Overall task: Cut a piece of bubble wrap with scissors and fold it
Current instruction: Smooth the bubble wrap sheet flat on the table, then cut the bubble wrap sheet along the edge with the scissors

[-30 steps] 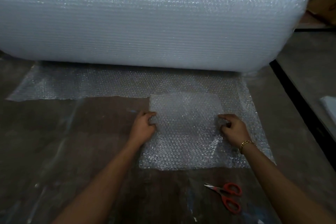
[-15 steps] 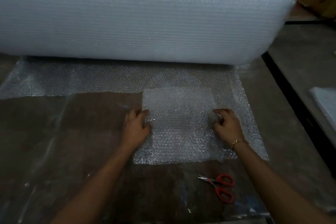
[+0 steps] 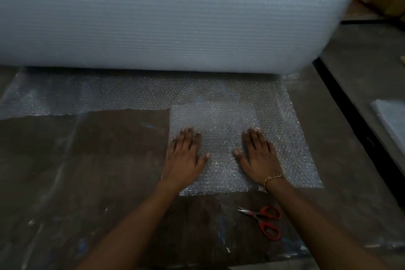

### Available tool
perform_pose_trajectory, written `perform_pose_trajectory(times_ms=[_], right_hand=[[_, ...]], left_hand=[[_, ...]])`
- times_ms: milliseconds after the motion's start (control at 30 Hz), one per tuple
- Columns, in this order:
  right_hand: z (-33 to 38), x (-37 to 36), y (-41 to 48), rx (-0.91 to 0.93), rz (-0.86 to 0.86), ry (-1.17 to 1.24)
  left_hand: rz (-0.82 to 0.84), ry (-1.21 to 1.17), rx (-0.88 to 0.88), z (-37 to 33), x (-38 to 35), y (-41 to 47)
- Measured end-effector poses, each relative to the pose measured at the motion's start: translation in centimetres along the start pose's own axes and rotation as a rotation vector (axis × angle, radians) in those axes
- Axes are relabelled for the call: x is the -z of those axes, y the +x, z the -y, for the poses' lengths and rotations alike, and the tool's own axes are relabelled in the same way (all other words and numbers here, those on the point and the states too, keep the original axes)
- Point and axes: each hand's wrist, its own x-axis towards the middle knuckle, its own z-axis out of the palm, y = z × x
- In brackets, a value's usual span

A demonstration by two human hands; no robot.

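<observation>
Pressing bubble wrap, seemingly folded, under left grip, right grip

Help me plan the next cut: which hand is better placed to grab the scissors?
Right. The scissors lie just behind the right hand, beside its forearm; the left hand rests on the bubble wrap's other side, farther off. Both hands lie flat and hold nothing.
</observation>
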Motion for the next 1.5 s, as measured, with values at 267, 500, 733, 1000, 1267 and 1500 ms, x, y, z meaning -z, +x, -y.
perform_pose_trajectory(times_ms=[267, 500, 733, 1000, 1267, 1500], right_hand=[[-0.1, -0.3, -0.3, 0.001, -0.002, -0.008], [0.1, 0.0, -0.5, 0.003, -0.016, 0.002], [0.2, 0.5, -0.7, 0.019, -0.013, 0.042], [-0.3, 1.0, -3.4, -0.002, -0.228, 0.138], [-0.4, 0.5, -5.6, -0.074, -0.323, 0.231], [-1.2, 1.0, -8.4, -0.124, -0.338, 0.306]], left_hand=[[-0.005, 0.03, 0.015, 0.3, -0.5, -0.5], [-0.015, 0.021, 0.016, 0.4, -0.9, -0.5], [-0.018, 0.017, 0.001, 0.5, -0.8, -0.5], [0.101, -0.045, -0.003, 0.7, 0.1, 0.2], [-0.116, -0.193, -0.187, -1.3, 1.5, 0.4], [0.024, -0.298, -0.46, -7.6, 0.9, -1.9]])
